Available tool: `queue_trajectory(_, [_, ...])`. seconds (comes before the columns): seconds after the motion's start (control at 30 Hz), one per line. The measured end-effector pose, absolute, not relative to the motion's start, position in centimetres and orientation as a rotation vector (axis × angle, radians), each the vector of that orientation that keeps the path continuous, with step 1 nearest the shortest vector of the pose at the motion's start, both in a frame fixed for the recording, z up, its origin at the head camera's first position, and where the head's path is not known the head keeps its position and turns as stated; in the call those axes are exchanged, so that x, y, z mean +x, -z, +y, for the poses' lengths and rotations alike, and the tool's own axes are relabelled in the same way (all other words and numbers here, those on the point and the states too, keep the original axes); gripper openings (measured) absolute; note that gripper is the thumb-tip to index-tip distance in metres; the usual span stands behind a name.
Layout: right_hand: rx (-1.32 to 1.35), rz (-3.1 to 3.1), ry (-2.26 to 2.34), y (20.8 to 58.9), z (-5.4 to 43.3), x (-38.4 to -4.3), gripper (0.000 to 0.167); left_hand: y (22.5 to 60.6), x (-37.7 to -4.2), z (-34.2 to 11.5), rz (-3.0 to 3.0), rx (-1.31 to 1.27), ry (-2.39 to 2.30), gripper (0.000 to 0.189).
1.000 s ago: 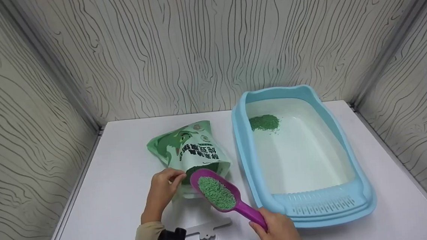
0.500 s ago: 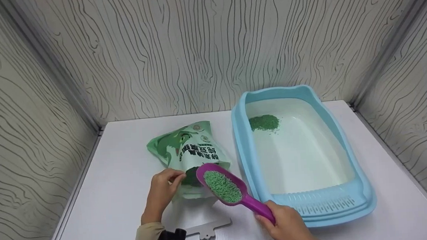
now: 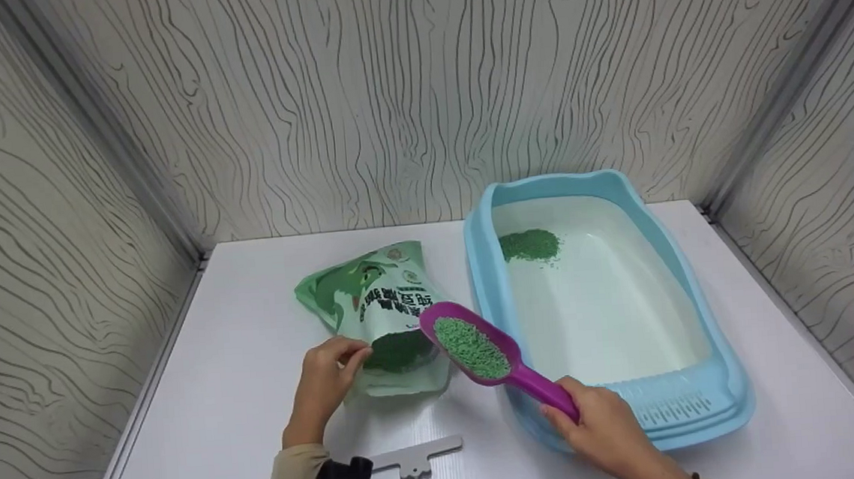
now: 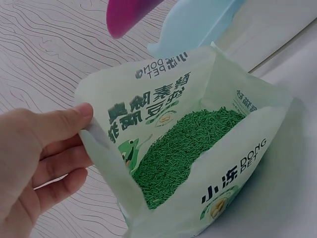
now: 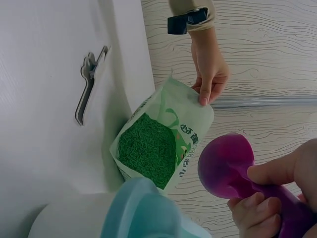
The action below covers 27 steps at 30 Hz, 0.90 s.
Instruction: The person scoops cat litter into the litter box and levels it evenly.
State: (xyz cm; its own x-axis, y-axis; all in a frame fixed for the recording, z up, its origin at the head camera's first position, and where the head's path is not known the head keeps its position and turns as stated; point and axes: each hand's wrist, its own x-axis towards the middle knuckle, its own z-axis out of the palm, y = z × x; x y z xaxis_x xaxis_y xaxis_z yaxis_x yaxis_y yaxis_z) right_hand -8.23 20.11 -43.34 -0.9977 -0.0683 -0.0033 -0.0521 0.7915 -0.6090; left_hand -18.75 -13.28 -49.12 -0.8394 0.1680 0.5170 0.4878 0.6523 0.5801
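My left hand [image 3: 331, 370] pinches the rim of an open green bag [image 4: 198, 198] between thumb and fingers, at the bag's left edge. Dark green pellets [image 4: 193, 144] fill the inside of the bag. By its handle, my right hand [image 3: 605, 422] grips a purple scoop [image 3: 539, 386]. Light green pellets [image 3: 472, 347] lie heaped in the scoop's bowl. That bowl hangs between the bag's mouth and the near left side of a light blue litter box [image 3: 486, 280]. In the right wrist view the scoop [image 5: 225, 163] shows only its underside.
A small green pellet pile [image 3: 531, 245] lies in the far left corner of the litter box's white floor. On the white table [image 3: 218, 374], a grey clip [image 3: 416, 457] lies nearer than the bag. Wood-patterned walls [image 3: 388, 107] stand behind and at both sides.
My right hand has moved the loaded scoop rightward and slightly away from me, off the bag's mouth toward the litter box. The left hand and bag stay where they were.
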Motion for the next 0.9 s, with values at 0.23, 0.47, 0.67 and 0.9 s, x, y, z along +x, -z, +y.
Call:
queue_trajectory(0.23, [-0.042,2.919,1.026,42.9,21.0,-8.6,0.02,49.2,-18.8,-13.3,-2.455,-0.507,1.041,0.005])
queue_trajectory(0.47, [-0.011,2.915,1.021,42.6,21.5,-8.7,0.02,49.1,-18.8,-13.3,-2.457,-0.502,1.05,0.004])
queue_trajectory(0.67, [0.027,2.959,1.012,42.2,22.2,-9.1,0.021,49.2,-18.8,-13.3,-2.453,-0.502,1.052,0.005])
queue_trajectory(0.9, [0.063,3.017,0.982,41.4,23.5,-9.8,0.02,49.1,-18.8,-13.2,-2.47,-0.494,1.027,0.004])
